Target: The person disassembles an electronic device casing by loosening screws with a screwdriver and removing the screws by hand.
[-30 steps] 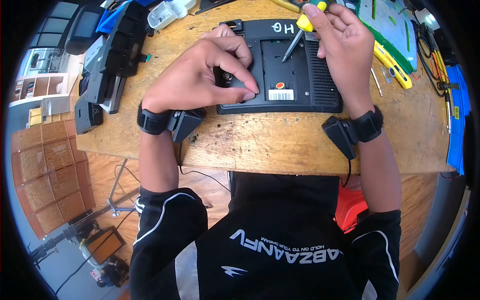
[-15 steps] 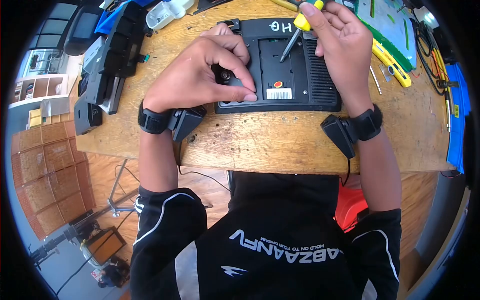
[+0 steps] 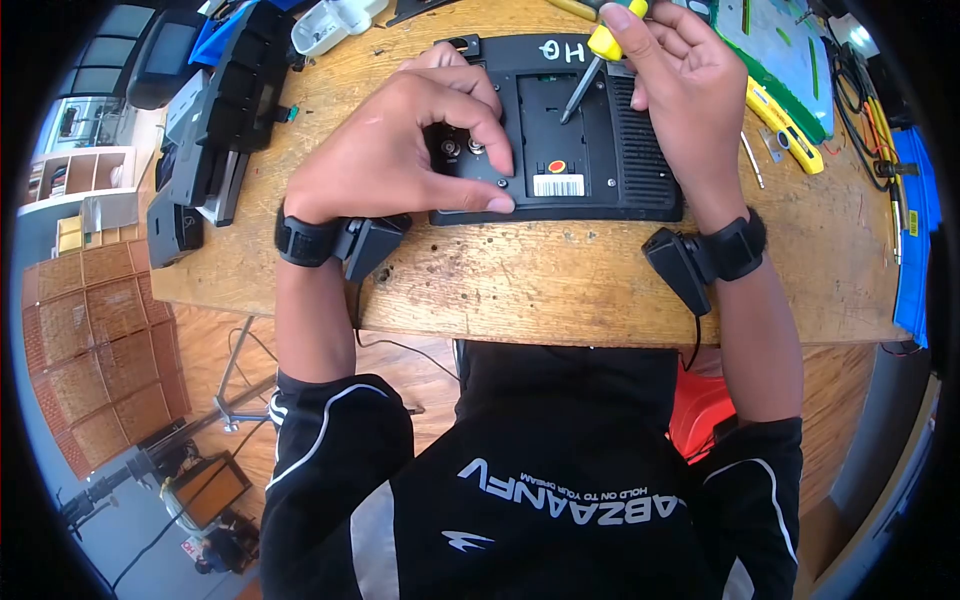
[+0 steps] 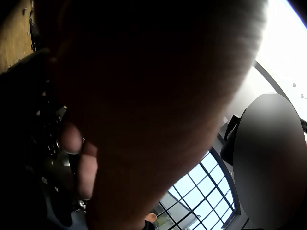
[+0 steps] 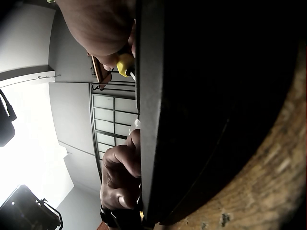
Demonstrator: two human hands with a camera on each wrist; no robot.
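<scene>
A black plastic device (image 3: 545,135) lies on the wooden table, its screwed face up, with white "HQ" lettering, a vent grille (image 3: 640,130) and a barcode label (image 3: 558,186). My left hand (image 3: 375,145) rests over its left part, thumb and index finger apart. Between those two fingertips shows a screw (image 3: 502,183) at the device's near-left area. My right hand (image 3: 695,110) grips a screwdriver (image 3: 606,42) by its yellow handle, its shaft slanting down over the recessed panel. In the right wrist view the screwdriver (image 5: 125,64) shows past the device's edge. The left wrist view is mostly dark hand.
Black device housings (image 3: 235,105) are stacked at the left, beside a white plastic container (image 3: 335,25). At the right lie a yellow utility knife (image 3: 785,130), a thin white rod (image 3: 752,160) and a green-edged tray (image 3: 790,60). Cables hang about the far right.
My left thumb and index finger, together at the device a second ago, have parted, and the screw now shows between them. The right hand and screwdriver have hardly moved.
</scene>
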